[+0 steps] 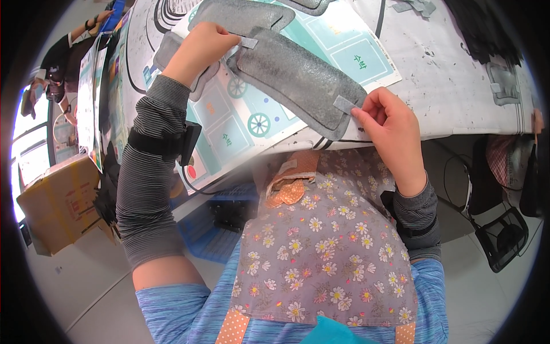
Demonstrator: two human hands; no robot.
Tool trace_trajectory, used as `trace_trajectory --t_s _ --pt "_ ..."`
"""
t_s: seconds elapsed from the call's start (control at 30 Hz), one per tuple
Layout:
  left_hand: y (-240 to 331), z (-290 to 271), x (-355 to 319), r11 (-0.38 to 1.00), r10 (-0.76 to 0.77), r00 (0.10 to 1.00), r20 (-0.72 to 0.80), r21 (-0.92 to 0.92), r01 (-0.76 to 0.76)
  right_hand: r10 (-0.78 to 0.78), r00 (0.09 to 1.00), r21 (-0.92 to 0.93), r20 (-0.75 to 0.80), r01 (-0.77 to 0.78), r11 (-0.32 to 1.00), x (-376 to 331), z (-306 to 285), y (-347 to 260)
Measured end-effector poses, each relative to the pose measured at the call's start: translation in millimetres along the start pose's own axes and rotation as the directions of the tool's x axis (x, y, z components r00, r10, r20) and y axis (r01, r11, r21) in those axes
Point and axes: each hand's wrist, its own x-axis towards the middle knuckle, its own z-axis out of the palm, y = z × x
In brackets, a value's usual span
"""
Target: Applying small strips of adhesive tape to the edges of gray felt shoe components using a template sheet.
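Note:
A long grey fabric pad [301, 80] with stitched edges slants across the table in front of me, one end near each hand. My left hand [203, 49] pinches a small light grey tab [248, 43] at the pad's upper left end. With thumb and forefinger, my right hand [394, 126] grips another light tab [345, 105] at the lower right end. More grey pads [243, 18] lie behind and to the left, partly under the long one. Beneath them is a pale green and white printed sheet [366, 60].
The table [452, 97] has a white, marked cover. Light grey scraps [415, 7], black pieces [484, 31] and another grey pad [504, 85] lie on its right side. A cardboard box [60, 203] and a person [60, 80] are at the left. A blue crate [200, 235] stands below the table.

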Motion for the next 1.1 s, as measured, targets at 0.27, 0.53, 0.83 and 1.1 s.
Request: trace_trajectory --t_s 0.27,0.53,0.83,1.1 --pt "-6.3 0.9 6.5 0.998 -0.043 0.990 0.132 -0.041 0.049 -0.029 1.000 -0.003 -0.009 0.029 1.000 -0.6 -0.3 2.4" --pt "-6.8 -0.9 4.9 0.998 -0.065 0.989 0.136 -0.004 0.066 -0.041 0.999 -0.009 -0.004 0.041 0.999 -0.1 -0.8 2.8" --pt "-2.8 2.6 7.5 0.999 -0.053 0.994 0.096 0.002 0.053 -0.019 1.000 -0.024 -0.013 0.019 1.000 -0.6 0.9 2.4" --pt "15.1 -1.6 -15.5 0.998 0.047 0.998 -0.039 0.049 -0.045 -0.058 0.998 0.009 -0.024 0.058 0.998 -0.8 1.4 5.1"
